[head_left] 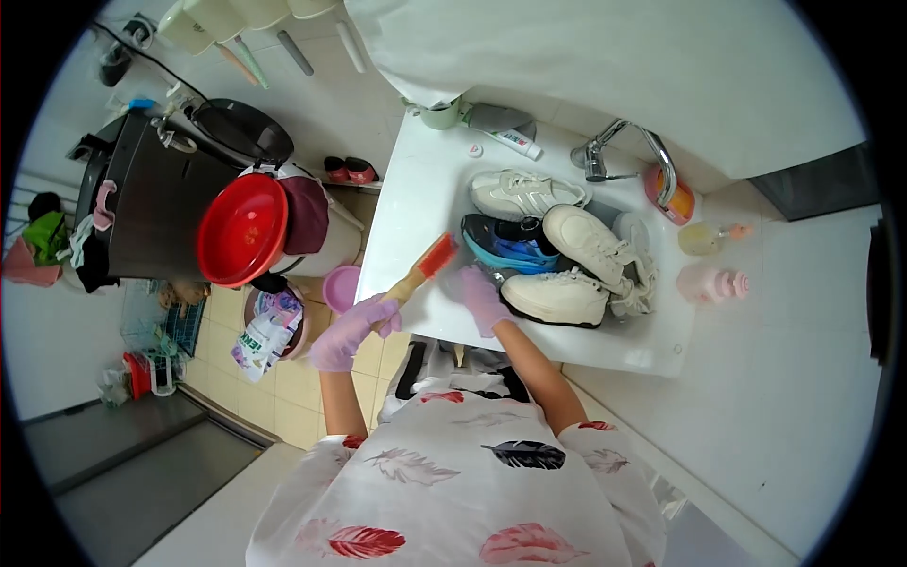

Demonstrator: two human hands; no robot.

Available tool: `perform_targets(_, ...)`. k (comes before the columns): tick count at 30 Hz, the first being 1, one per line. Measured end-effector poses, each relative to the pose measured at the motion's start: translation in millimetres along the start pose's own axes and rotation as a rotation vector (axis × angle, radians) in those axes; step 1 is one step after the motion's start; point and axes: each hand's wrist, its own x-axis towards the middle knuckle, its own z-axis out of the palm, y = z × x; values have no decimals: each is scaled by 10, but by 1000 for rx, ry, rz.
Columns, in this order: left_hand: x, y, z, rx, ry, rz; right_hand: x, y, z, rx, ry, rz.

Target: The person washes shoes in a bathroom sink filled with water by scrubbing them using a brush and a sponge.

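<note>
My left hand (351, 335), in a lavender glove, is closed around the wooden handle of a scrub brush (412, 278). The brush tilts up to the right, its orange-red bristles over the left part of the white sink (402, 227). My right hand (485, 300), gloved alike, reaches over the sink's front edge beside a dark and bright-blue shoe (505, 244). Its fingers point into the basin and look apart, though the tips are hard to make out. Around the blue shoe lie several white shoes: one sneaker (524, 194) behind, another (557, 298) in front, and one (586, 241) to the right.
A chrome faucet (595, 159) rises behind the basin. A toothpaste tube (515, 142) lies on the back ledge. Pump bottles (699, 238) stand to the right. At the left are a red basin (243, 230), a pink basin (342, 288) and a detergent bag (267, 342).
</note>
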Motion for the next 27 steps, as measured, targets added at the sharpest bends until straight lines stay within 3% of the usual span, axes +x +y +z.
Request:
perform_targets(1, 94, -37, -64, 7, -51, -18, -9, -38, -102, -9, -55, 162)
perform_targets(2, 172, -35, -112, 17, -69, -24, -10, 41, -51, -2, -47, 180)
perform_targets(4, 331, -21, -168, -26, -144, -79, -37, 268, 96, -135, 256, -84)
perform_targets(5, 421, -18, -181, -17, -165, -83, -33, 306, 107, -135, 265, -63)
perform_targets(7, 575, 0, -188, -117, -245, -1, -42, 221, -50, -311, -76, 131)
perform_targets(8, 634, 15, -184, -106, -259, 4, -53, 212, -100, -308, -63, 142)
perform_targets(10, 711, 56, -142, -169, -296, 36, -132, 190, -141, 38, -14, 161)
perform_targets(11, 732, 71, -114, -155, -311, 35, -189, 191, -159, 46, 1, 173)
perform_targets(13, 783, 127, -36, -168, -327, 8, -422, 25, -441, 531, 9, 57)
perform_targets(14, 835, 140, -12, -155, -346, 5, -489, 5, -499, 538, 28, 70)
perform_targets(16, 935, 105, 31, -170, -363, -46, -618, -44, -565, 928, -12, -5)
perform_targets(17, 975, 85, 47, -159, -377, -54, -672, -87, -592, 937, 3, 5)
perform_targets(19, 1039, 92, 97, -158, -386, -97, -733, -190, -656, 1117, 329, -42)
perform_targets(20, 1063, 99, 130, -146, -402, -99, -702, -174, -660, 1119, 350, -37)
perform_targets(22, 1100, 148, 204, -57, -415, -117, -591, -147, -738, 595, 988, -278)
perform_targets(27, 976, 311, 397, 2, -380, -158, -595, -312, -997, 293, 1130, -258)
